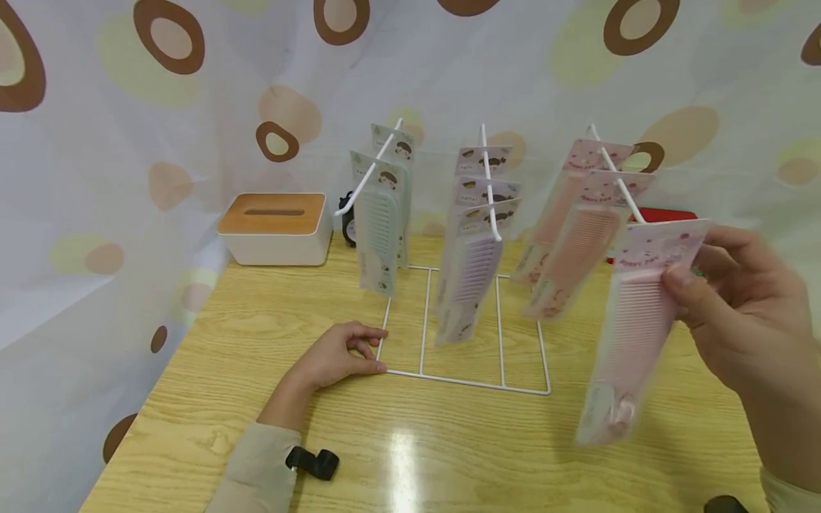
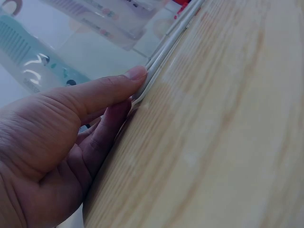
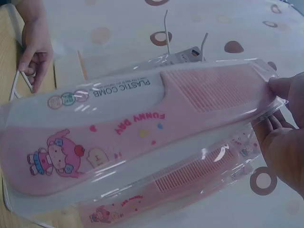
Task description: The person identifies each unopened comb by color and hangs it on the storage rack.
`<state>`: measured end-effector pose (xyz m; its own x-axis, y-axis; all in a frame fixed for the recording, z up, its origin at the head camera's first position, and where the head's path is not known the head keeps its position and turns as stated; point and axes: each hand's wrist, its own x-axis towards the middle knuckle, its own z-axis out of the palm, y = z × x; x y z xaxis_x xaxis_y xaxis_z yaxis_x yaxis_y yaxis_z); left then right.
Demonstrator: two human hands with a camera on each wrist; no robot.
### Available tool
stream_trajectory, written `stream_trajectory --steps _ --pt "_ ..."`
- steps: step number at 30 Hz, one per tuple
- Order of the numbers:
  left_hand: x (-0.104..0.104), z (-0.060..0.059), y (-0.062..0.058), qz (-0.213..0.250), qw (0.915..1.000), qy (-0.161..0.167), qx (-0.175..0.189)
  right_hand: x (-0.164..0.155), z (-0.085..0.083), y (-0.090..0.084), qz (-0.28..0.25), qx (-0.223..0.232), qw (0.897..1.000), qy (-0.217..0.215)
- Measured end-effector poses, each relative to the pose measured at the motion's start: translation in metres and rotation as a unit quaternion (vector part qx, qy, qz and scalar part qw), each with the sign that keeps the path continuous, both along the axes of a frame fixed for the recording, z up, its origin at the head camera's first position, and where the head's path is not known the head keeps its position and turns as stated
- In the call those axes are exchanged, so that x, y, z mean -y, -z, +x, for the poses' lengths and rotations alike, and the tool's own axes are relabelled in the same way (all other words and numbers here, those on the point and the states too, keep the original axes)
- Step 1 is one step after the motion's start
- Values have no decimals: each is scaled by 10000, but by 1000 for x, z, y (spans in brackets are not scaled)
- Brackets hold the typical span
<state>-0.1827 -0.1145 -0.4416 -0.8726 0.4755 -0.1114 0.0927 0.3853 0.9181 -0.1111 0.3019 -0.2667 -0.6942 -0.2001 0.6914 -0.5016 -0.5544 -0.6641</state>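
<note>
My right hand (image 1: pixel 750 313) pinches the upper part of a packaged pink comb (image 1: pixel 635 320), thumb on the front. Its card top is at the front end of the right hook (image 1: pixel 621 182) of a white wire rack (image 1: pixel 465 382). In the right wrist view this pink comb (image 3: pixel 156 123) fills the middle, with another pink comb (image 3: pixel 194 171) behind it. My left hand (image 1: pixel 340 353) holds the rack's front left corner down at the table, thumb and finger on the wire. Further pink combs (image 1: pixel 586 228) hang on the right hook.
Packaged purple combs (image 1: pixel 474 274) hang on the middle hook and green combs (image 1: pixel 378 228) on the left one. A tissue box (image 1: pixel 276 246) with a wooden lid stands at the back left, near a black clock (image 1: pixel 348 221). A red object (image 1: pixel 663 214) is behind the right hand.
</note>
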Motion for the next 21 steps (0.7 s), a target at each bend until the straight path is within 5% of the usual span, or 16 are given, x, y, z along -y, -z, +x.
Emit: stream_trajectory --steps 14,21 --pt "0 -3 5 33 10000 17 41 -6 -10 14 858 595 9849 1381" --pt "0 -3 6 14 10000 9 2 -9 -17 21 1041 700 9804 1518"
